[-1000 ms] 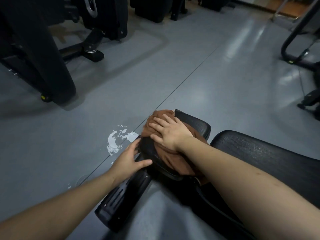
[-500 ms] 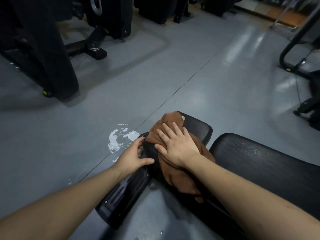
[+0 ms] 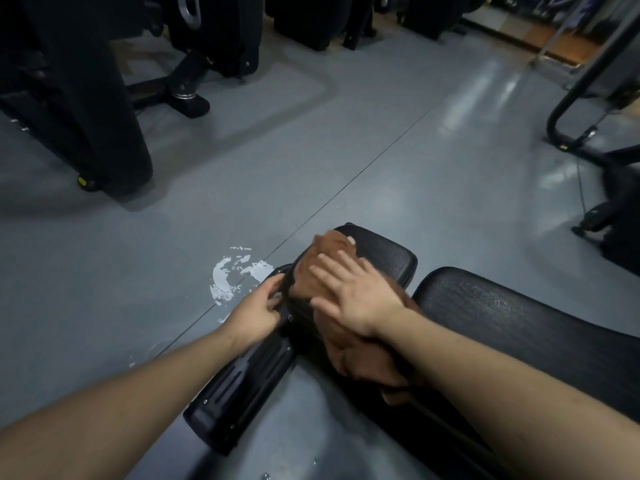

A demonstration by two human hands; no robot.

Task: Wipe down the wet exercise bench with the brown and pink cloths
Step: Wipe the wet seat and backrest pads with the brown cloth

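Note:
The black exercise bench has a small seat pad in the middle and a long back pad to the right. A brown cloth lies over the seat pad's left part and hangs down its near side. My right hand presses flat on the cloth with straight fingers. My left hand holds the seat pad's left edge, fingers curled round it. No pink cloth is in view.
The bench's black base foot juts toward me on the grey floor. A white scuffed patch marks the floor at left. Black gym machines stand at the back left, and a curved black frame at right.
My right hand has slid the brown cloth farther along the seat pad, away from me. My left hand has stayed at the pad's left edge, its fingers curling in.

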